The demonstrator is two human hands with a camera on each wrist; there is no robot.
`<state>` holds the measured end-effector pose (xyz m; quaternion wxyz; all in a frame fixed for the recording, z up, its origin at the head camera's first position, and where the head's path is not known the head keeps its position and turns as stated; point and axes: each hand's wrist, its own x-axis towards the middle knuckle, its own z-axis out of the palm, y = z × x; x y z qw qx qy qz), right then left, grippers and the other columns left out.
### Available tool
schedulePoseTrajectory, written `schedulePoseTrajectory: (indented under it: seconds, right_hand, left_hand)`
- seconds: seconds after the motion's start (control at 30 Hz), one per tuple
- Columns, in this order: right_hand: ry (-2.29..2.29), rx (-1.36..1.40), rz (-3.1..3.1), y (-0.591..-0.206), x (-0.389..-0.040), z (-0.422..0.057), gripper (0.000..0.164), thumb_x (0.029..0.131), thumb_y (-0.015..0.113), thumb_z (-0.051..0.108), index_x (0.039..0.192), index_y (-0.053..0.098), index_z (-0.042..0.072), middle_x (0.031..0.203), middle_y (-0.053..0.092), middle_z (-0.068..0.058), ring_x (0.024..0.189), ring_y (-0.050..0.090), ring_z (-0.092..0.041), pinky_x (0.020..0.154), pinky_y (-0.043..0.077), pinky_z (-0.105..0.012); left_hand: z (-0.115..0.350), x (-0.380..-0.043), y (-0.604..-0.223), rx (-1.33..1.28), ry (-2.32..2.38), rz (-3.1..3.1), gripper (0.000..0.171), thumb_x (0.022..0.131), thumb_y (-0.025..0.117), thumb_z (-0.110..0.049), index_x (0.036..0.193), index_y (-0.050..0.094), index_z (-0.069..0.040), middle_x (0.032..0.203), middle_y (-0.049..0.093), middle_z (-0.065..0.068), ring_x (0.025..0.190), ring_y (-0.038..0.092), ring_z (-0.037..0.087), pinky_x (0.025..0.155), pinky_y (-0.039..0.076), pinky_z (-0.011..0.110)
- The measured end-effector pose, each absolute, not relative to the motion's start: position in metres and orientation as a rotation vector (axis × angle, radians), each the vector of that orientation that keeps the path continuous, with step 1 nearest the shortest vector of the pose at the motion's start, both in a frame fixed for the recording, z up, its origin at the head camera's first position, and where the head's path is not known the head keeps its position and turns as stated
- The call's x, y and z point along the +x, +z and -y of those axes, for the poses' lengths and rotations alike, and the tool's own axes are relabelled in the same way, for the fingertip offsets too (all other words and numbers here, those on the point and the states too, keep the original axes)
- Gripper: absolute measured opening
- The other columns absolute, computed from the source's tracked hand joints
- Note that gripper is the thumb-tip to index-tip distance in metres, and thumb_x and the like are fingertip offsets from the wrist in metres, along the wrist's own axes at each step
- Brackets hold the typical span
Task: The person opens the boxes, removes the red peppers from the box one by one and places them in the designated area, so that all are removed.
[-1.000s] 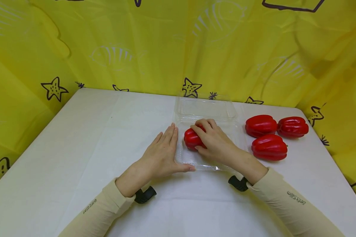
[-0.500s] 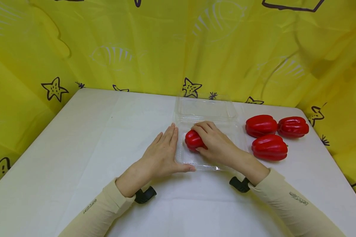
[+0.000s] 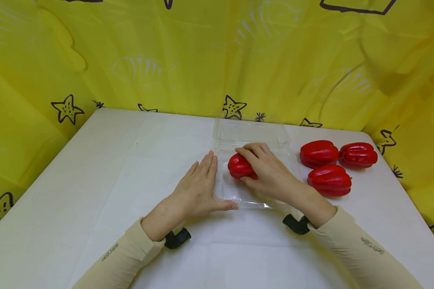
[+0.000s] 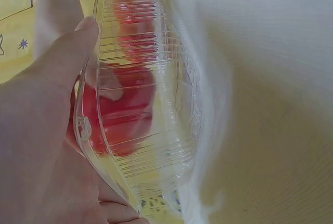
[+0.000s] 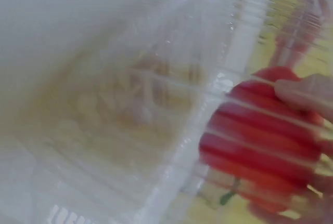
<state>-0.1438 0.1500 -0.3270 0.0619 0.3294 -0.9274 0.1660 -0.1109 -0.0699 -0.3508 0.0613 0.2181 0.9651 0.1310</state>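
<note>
A clear plastic clamshell container (image 3: 228, 192) lies with its lid (image 3: 251, 132) folded back towards the curtain. My left hand (image 3: 197, 188) rests along the container's left edge, fingers straight and together, thumb stretched over the front rim. In the left wrist view, that thumb (image 4: 70, 52) lies against the ribbed side wall. My right hand (image 3: 271, 172) grips a red bell pepper (image 3: 237, 166) within the container's base, fingers over its far side and thumb on its near side. The right wrist view shows the same pepper (image 5: 255, 135) through the plastic, its green stem (image 5: 227, 197) pointing down.
Three more red bell peppers sit to the right: one behind (image 3: 318, 153), one at far right (image 3: 358, 155) and one nearer (image 3: 330, 180). A yellow curtain (image 3: 188, 52) borders the white table (image 3: 105, 168) at the back and sides.
My right hand has shifted slightly to the right, carrying the bell pepper with it away from the container's left wall. My left hand has stayed in place.
</note>
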Motion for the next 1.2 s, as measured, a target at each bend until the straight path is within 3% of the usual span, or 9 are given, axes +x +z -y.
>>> schedulePoseTrajectory:
  seconds: [0.47, 1.2]
  right_hand:
    - [0.533, 0.970, 2.691, -0.308, -0.141, -0.168, 0.067, 0.076, 0.084, 0.013, 0.134, 0.053, 0.004, 0.132, 0.052, -0.015, 0.124, 0.047, -0.032, 0.087, 0.059, -0.049]
    - [0.505, 0.911, 2.712, -0.294, -0.136, -0.201, 0.069, 0.077, 0.082, 0.007, 0.137, 0.050, 0.004, 0.138, 0.052, -0.013, 0.128, 0.043, -0.031, 0.089, 0.057, -0.053]
  left_hand:
    - [0.070, -0.110, -0.351, 0.642, 0.389, -2.915, 0.129, 0.073, 0.059, -0.084, 0.158, 0.008, -0.001, 0.168, 0.003, 0.013, 0.156, 0.006, 0.025, 0.125, 0.016, 0.048]
    - [0.071, -0.110, -0.351, 0.654, 0.415, -2.910, 0.130, 0.074, 0.059, -0.083, 0.158, 0.005, 0.001, 0.168, 0.002, 0.014, 0.156, 0.005, 0.026, 0.126, 0.015, 0.048]
